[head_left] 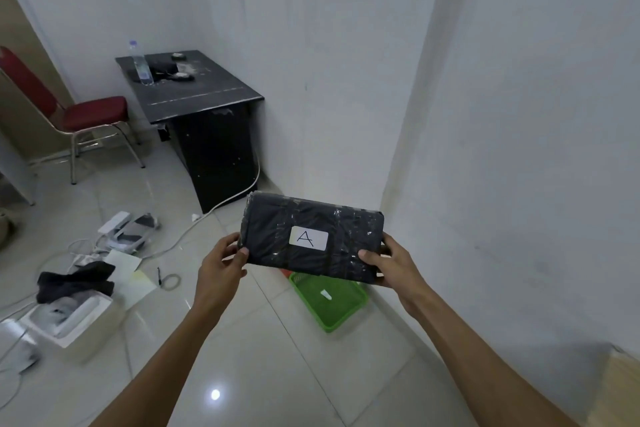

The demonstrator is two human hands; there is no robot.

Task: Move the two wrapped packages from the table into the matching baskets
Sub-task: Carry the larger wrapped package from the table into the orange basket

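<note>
A black wrapped package (270, 236) with a white label marked "A" is held in the air in front of me. My left hand (221, 262) grips its left end and my right hand (388, 265) grips its right end. Directly below it, on the floor by the wall corner, lies a green basket (343, 308) with a small white tag inside. A sliver of a red basket (284, 273) peeks out behind the package's lower edge; the rest is hidden. The dark table (204, 94) stands at the back against the wall.
A water bottle (141, 62) and small items stand on the table. A red chair (69, 111) is at the left. Cables, papers, dark cloth (76, 281) and a white box (69, 322) clutter the floor at left. White walls close in on the right.
</note>
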